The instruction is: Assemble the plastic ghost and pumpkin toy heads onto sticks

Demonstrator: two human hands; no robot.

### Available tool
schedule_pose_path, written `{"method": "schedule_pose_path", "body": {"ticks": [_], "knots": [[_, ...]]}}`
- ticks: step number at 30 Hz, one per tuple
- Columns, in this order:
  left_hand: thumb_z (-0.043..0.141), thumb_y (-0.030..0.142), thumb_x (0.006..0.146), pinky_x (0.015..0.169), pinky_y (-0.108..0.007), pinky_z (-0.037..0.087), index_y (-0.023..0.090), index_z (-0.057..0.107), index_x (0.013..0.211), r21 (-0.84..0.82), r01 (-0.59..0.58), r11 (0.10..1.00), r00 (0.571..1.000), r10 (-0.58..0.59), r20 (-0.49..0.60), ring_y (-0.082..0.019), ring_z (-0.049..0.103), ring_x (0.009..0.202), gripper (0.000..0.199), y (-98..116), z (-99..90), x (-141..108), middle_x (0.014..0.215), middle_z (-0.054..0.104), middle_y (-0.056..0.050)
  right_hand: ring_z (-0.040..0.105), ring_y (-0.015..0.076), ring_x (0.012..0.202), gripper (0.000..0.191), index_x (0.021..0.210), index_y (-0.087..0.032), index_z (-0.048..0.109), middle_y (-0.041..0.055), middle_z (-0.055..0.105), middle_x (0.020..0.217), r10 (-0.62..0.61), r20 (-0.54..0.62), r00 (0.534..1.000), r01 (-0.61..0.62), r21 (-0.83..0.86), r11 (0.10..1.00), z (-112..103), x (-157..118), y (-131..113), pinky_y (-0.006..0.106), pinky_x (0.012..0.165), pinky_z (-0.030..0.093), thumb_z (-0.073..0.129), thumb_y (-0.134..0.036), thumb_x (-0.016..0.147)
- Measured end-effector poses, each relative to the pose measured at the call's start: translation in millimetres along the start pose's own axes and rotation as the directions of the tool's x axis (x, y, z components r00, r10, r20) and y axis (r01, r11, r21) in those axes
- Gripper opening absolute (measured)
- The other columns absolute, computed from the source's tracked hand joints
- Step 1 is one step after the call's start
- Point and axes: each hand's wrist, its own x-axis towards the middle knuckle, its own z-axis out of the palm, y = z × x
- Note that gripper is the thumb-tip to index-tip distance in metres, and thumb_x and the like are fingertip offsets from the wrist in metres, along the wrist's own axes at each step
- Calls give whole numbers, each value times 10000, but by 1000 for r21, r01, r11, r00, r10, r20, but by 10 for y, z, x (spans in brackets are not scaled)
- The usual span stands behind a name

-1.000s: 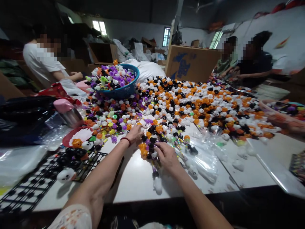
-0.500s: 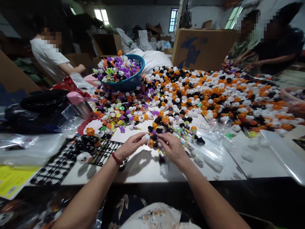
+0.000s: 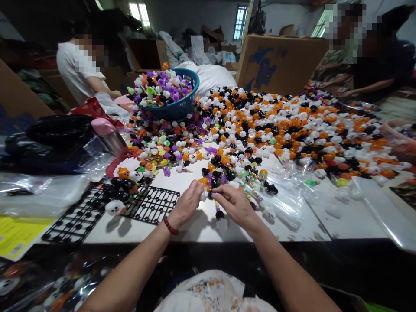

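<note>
My left hand, with a red bead bracelet at the wrist, is closed around a white plastic figure top. Facing it, my right hand pinches a small stick with a black end. The two pieces meet or nearly meet; I cannot tell if they are joined. Just beyond my fingers lies a small heap of orange, black and purple figure pieces. Close to my right hand, a loose stick with a black end rests on the white table.
A black grid rack with several figures set in it stands left. Behind it are a red bowl and a pink-lidded bottle. A blue basket and a wide figure pile fill the back. Clear bags lie right. Other people work at both sides.
My hands have come closer together, and my left hand has turned more upright around the white piece. The view has shifted slightly. The person at the left has lowered a hand.
</note>
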Motion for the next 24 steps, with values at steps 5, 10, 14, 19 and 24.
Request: {"method": "schedule_pose_path", "body": {"ticks": [5,10,14,19,24], "knots": [[296,536,977,593,-288,355,241,394,795,87,29,996,973,-8,-229,-140,435,601,361,-42,296,-130,662,444,33,655,165,777,143,913,-192,706,28,719,850,9,-65,998,-9,13,1000,241,-110,87,275,723,502,573,-243,911],[217,464,1010,671,-297,421,220,494,864,235,11,972,989,24,-145,-160,515,697,397,-181,191,166,766,543,-11,663,202,887,205,1016,-186,707,71,726,958,-22,-110,994,13,-86,996,60,-15,274,338,818,529,535,-273,945],[404,253,953,855,-338,445,182,569,1040,608,89,789,970,69,-233,-213,560,956,199,-372,-174,687,1045,573,-100,552,294,1127,295,1178,-168,670,153,648,1176,-159,-311,937,4,-444,896,-238,150,406,522,1001,440,514,-282,955],[438,114,871,939,-440,421,138,614,1046,783,194,591,959,54,-277,-306,508,1107,249,-574,-511,1069,1206,499,-182,507,297,1163,314,1221,-138,633,174,605,1220,-266,-199,943,109,-572,813,-140,187,440,515,1018,447,491,-230,957],[529,225,871,935,-401,434,159,644,914,788,73,611,985,80,-154,-281,506,1082,140,-571,-410,940,1087,563,-132,473,300,1196,385,1297,-95,577,182,589,1297,-290,-26,957,215,-610,763,240,205,443,487,1039,444,475,-127,927]]}}
